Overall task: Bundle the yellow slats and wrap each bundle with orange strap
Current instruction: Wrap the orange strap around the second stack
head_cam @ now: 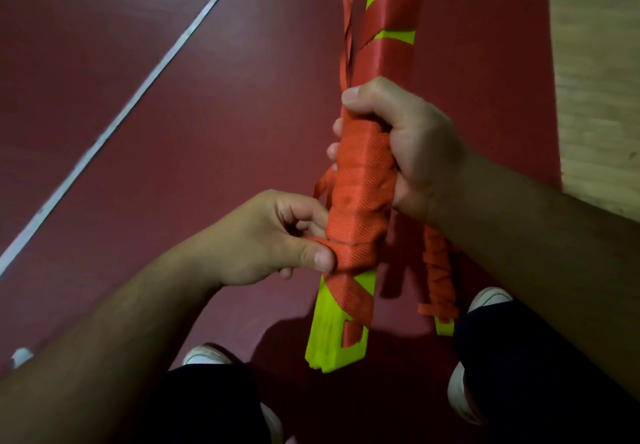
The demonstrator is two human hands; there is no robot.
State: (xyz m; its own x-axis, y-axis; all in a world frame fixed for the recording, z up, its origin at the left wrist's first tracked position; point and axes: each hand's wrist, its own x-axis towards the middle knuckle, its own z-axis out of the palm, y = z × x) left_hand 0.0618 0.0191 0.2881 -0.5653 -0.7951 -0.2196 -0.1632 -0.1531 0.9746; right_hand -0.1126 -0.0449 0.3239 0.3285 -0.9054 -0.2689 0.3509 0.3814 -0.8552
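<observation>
A bundle of yellow slats (pixel 337 336) runs from the top of the view down to between my feet, held above the floor. Orange strap (pixel 360 194) is wound many times round its middle, with looser turns higher up. My right hand (pixel 401 145) grips the wrapped bundle from the right, thumb on top and fingertips showing at the left side. My left hand (pixel 277 235) pinches a turn of the strap against the bundle's left side, just below the right hand. Loose strap tails (pixel 347 27) hang along the left of the bundle.
A second strap-wrapped slat bundle (pixel 437 277) lies on the dark red floor (pixel 207 131) under my right forearm. A white line (pixel 138 97) crosses the floor at left. A pale wooden floor (pixel 595 62) borders the right. My white shoes (pixel 207 355) stand below.
</observation>
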